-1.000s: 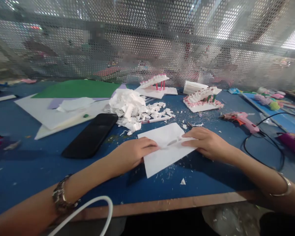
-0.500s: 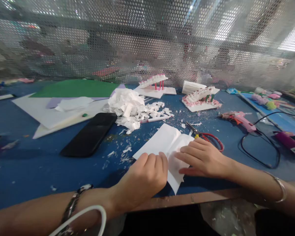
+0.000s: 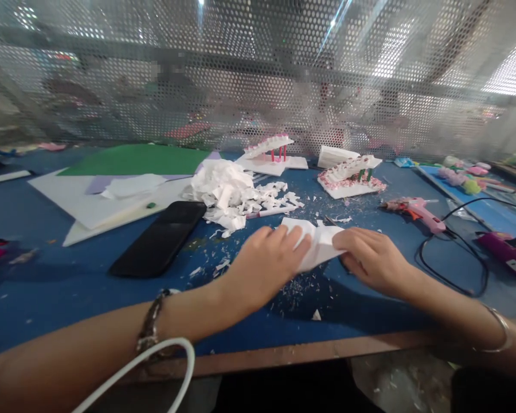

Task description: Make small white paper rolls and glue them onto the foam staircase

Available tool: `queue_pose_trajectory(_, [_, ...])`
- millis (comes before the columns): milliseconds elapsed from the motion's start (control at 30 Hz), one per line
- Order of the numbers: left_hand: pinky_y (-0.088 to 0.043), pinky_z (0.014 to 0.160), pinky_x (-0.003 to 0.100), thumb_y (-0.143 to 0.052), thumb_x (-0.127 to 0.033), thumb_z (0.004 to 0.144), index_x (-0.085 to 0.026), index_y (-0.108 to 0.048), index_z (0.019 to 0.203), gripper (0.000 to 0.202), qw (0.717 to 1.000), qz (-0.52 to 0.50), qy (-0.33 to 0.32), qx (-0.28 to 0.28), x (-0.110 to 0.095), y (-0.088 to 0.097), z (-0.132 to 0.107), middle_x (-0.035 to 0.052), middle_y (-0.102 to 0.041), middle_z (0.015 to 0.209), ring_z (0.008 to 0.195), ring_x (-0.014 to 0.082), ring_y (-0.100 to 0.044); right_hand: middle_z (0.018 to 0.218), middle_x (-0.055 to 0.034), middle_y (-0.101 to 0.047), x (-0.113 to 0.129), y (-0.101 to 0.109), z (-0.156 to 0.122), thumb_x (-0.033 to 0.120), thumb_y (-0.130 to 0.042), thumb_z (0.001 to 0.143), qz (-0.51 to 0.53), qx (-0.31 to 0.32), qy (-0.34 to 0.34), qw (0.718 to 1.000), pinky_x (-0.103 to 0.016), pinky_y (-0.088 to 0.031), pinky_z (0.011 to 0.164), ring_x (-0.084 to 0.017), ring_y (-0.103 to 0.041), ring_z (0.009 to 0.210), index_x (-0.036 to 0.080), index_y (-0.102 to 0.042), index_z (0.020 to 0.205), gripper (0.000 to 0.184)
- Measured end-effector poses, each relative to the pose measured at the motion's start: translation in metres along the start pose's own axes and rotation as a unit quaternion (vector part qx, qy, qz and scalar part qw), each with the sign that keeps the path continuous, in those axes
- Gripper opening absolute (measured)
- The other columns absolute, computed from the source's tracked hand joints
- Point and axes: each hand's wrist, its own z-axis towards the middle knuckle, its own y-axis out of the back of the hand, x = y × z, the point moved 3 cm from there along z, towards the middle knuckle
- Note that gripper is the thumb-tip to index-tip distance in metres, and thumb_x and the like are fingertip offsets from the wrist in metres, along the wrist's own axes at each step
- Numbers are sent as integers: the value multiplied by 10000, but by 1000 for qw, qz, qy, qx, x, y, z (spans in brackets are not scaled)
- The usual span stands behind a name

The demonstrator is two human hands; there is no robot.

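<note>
Between my hands, a folded white sheet of paper [image 3: 320,244] is held just above the blue table. My left hand [image 3: 272,258] grips its left side, fingers bent over the top. At the right edge, my right hand [image 3: 372,258] pinches the paper between thumb and fingers. The scissors behind the sheet are mostly hidden by the paper and my right hand. Beyond my left hand lies a heap of torn white paper scraps [image 3: 223,186], with a pen [image 3: 270,212] beside it.
A black phone [image 3: 161,238] lies left. Two small white models, one with pink posts [image 3: 275,155] and one with green posts [image 3: 352,178], stand at the back. A pink glue gun [image 3: 417,212] and purple power strip [image 3: 507,252] with black cord lie right. Green sheet [image 3: 137,159] at back left.
Both hands have lifted the paper and moved it away from the table's front edge. My right hand has gone from lying over the sheet to pinching its right edge.
</note>
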Motion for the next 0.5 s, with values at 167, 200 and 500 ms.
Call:
queue_pose_trajectory(167, [-431, 709, 308, -413, -98, 854, -113, -544, 1092, 271, 991, 83, -51, -92, 30, 11, -13, 73, -650, 981, 851, 198, -592, 953, -110, -610, -19, 6, -7, 52, -441, 810, 5, -50, 109, 993, -304, -467, 758, -182, -553, 916, 128, -476, 945, 159])
queue_pose_trajectory(200, [-427, 750, 319, -402, -99, 864, -95, -523, 1129, 292, 985, 105, -66, -117, 31, 15, -18, 91, -632, 1052, 903, 205, -582, 990, -110, -604, -18, 7, -8, 68, -457, 815, -11, -44, 138, 989, -322, -455, 789, -192, -538, 949, 133, -483, 955, 157])
queue_pose_trajectory(500, [-473, 743, 303, -437, -103, 776, -137, -597, 998, 276, 979, -140, -118, 85, 17, -22, -59, 67, -652, 1042, 877, 197, -617, 847, -42, -598, 4, -19, -5, 150, -327, 901, 146, 275, 98, 945, -265, -400, 735, -133, -505, 786, 162, -522, 885, 196])
